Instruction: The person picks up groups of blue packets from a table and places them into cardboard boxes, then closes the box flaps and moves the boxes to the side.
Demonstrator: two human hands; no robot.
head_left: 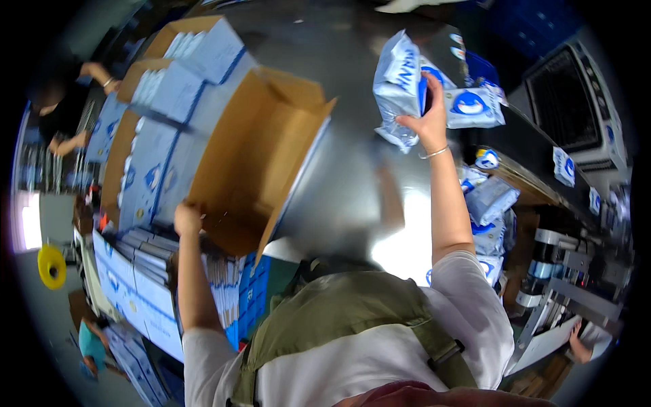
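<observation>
My right hand (430, 121) is wrapped round a white and blue plastic packet (397, 85), held above the metal table (346, 176). Another packet of the same kind (470, 107), with a blue whale picture, lies right beside that hand. My left hand (188, 218) is closed on the near left edge of an open cardboard box (254, 142). Brown inside and whitish outside, the box is tilted with its opening towards the table; I see nothing packed in it.
Left of the box stand filled cartons (146, 169) with white packets. Flattened cartons (146, 254) and a blue crate (251, 298) are lower left. More packets (491, 200) pile up beside the conveyor (522, 146). Co-workers (57, 119) are at the sides.
</observation>
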